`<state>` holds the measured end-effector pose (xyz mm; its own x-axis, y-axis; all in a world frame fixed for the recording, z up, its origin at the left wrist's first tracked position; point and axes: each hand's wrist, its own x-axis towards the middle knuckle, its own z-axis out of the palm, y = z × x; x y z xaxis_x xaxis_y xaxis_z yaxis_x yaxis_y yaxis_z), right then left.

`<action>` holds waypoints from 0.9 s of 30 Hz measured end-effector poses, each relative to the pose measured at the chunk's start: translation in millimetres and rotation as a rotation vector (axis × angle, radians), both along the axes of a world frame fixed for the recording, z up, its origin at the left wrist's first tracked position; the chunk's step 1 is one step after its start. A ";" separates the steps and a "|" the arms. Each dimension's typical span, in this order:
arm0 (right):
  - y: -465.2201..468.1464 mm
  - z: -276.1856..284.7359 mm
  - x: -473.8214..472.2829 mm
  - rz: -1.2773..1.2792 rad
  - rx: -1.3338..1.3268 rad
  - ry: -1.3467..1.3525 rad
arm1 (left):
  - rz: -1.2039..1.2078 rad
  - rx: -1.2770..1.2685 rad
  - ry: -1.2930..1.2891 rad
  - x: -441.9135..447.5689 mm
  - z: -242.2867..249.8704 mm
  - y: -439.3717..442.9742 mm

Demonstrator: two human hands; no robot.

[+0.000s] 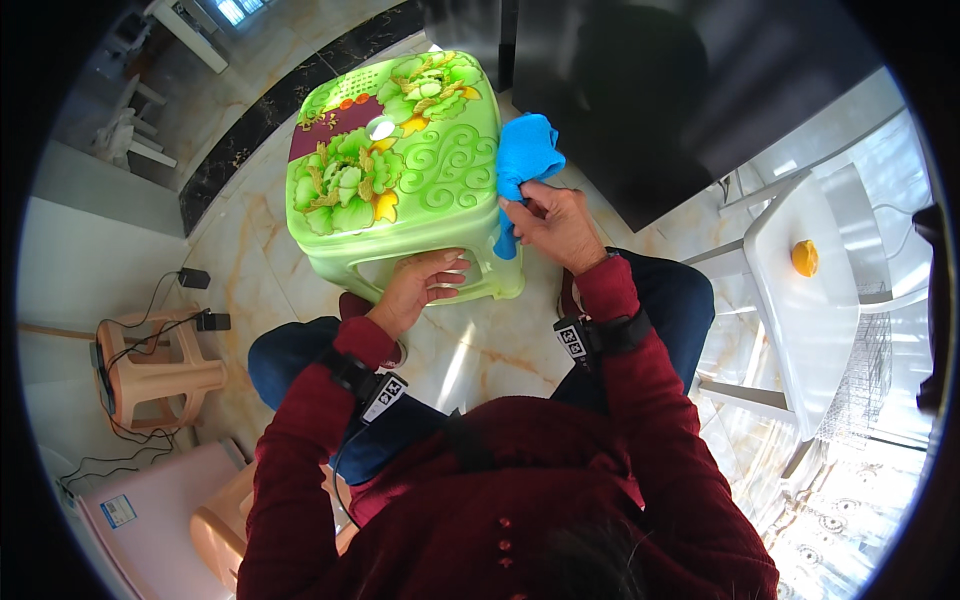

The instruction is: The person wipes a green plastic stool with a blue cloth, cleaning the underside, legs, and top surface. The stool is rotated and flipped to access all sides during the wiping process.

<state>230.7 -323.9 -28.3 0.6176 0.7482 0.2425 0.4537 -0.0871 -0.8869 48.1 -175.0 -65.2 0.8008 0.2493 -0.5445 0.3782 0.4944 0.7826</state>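
Note:
A green plastic stool [450, 169] with printed flowers stands on the floor before me. Over its right edge, a blue cloth [529, 146] is bunched up, and part of it hangs down the side. My right hand [559, 221] pinches the cloth between thumb and fingers beside that edge. In front of the opening in the stool's near side is my left hand [424, 285], its fingers apart and nothing seen in it. Whether it touches the stool I cannot tell.
A white chair [802, 337] at the right bears a small orange-yellow object [805, 258]. At the left, a tan plastic stool [161, 367] holds black cables and a device. A dark glossy panel [637, 90] rises behind the green stool. My knees flank the near floor.

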 end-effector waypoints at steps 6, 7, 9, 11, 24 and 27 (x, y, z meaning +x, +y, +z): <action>-1.4 -5.2 23.8 -0.074 -0.120 -0.394 | 0.138 -0.127 -0.190 -1.5 1.8 -7.3; 1.2 -3.2 25.8 -0.091 -0.089 -0.377 | 0.165 -0.187 -0.227 -1.8 1.7 -8.3; 7.6 3.1 31.0 -0.118 -0.053 -0.359 | 0.191 -0.294 -0.278 -1.0 1.6 -9.5; 14.3 11.6 39.7 -0.131 -0.035 -0.358 | 0.222 -0.362 -0.307 0.3 1.9 -10.6; 53.5 16.6 69.9 -0.083 0.114 -0.582 | 0.312 -0.168 -0.373 9.6 1.8 -21.7; 49.6 12.0 74.8 -0.116 0.025 -0.326 | 0.312 -0.054 -0.411 10.8 -0.7 -21.3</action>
<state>305.5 -274.3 -16.3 0.5855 0.6686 0.4584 0.7016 -0.1347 -0.6997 58.9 -196.3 -65.8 0.8432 0.4909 -0.2190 -0.1272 0.5780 0.8060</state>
